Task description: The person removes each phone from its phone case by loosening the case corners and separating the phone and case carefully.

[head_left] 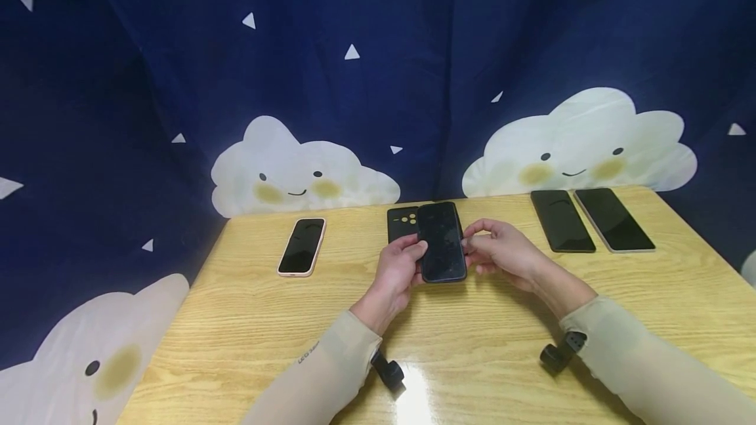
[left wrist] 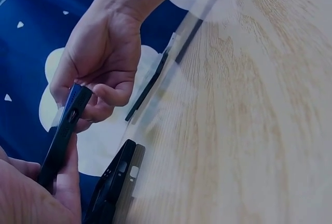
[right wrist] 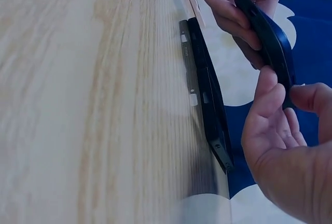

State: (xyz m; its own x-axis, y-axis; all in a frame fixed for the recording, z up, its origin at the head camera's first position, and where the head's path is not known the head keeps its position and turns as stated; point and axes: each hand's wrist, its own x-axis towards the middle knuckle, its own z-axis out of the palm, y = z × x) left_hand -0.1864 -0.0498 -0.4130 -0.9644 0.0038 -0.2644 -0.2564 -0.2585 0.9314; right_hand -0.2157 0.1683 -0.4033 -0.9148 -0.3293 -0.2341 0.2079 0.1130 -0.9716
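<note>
A dark smartphone [head_left: 441,244] is held screen up, tilted, above the middle of the table. My left hand [head_left: 397,267] grips its left side, thumb on the front edge and fingers behind. At the opposite long edge, my right hand [head_left: 502,251] pinches the phone between thumb and fingertips. The left wrist view shows the phone's bottom end with its port [left wrist: 73,115]. Just behind the phone lies a black phone case [head_left: 396,218] with round camera holes, partly covered by the phone in the head view.
A phone in a pink case [head_left: 302,247] lies on the table at left. Two more dark phones lie at right: a black one [head_left: 563,220] and a pale-edged one [head_left: 614,220]. A blue curtain [head_left: 378,103] with clouds hangs behind the wooden table [head_left: 248,320].
</note>
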